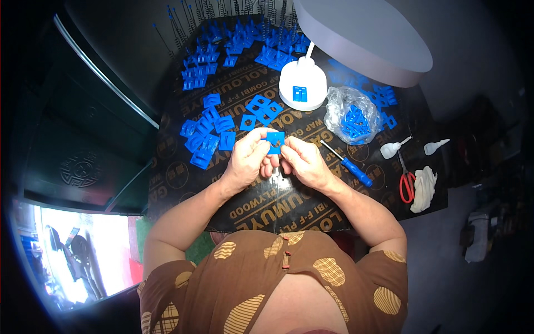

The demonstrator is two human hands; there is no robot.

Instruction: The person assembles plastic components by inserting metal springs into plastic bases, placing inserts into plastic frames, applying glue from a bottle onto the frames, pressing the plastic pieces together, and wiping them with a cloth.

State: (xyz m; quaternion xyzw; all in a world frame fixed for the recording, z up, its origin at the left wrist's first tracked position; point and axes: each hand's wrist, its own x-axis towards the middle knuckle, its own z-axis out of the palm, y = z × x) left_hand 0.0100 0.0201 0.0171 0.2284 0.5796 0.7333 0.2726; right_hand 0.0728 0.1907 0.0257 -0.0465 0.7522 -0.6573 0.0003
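Note:
Between both hands, just above the middle of the table, I hold a flat blue plastic square plate (276, 136) with an opening in it. My left hand (248, 157) pinches its left side. My right hand (304, 161) grips its lower right edge, with the thumb by the opening. Just beyond my hands lie several similar blue square plates (260, 109). To the left of my left hand is a loose heap of blue plastic parts (206, 133). A blue-handled screwdriver (354, 170) rests close to my right forearm.
A lamp with a white base (303, 83) stands beyond my hands, its large shade (367, 39) overhanging. Right of it sits a clear bag (339, 122) of blue parts. Red-handled scissors (407, 186), a white cloth (425, 189) and white nozzle bottles (390, 149) lie right. Blue assemblies with springs (239, 39) fill the back.

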